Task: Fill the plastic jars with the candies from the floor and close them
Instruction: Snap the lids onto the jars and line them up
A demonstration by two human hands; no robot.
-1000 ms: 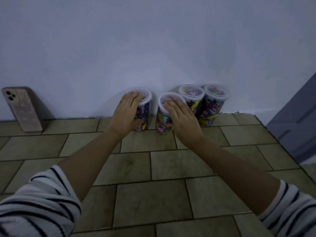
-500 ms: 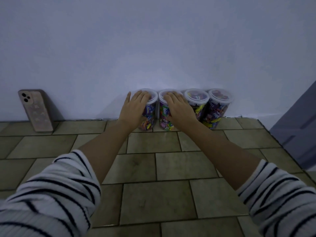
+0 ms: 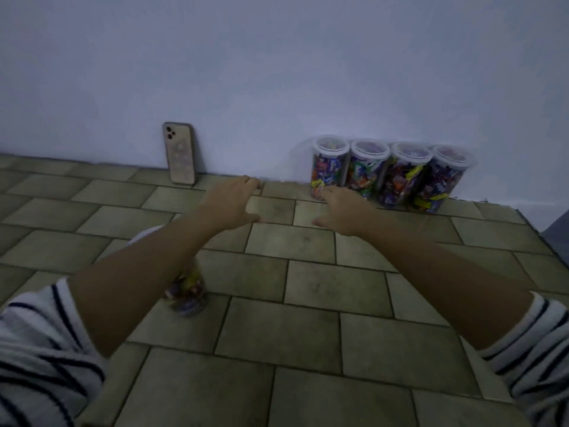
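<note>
Left hand [image 3: 234,201] and right hand [image 3: 345,211] spread, holding nothing. Just beyond right hand, four lidded candy jars [image 3: 366,171] against wall [image 3: 277,72]; under left forearm [image 3: 138,272], fifth jar [image 3: 187,292], blurred.

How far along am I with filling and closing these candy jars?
Done: four jars at the wall are full and lidded. In hand: nothing; left hand and right hand hover open over the floor. Left: a fifth jar under the left forearm holds candies, but blur hides whether it is closed.
</note>
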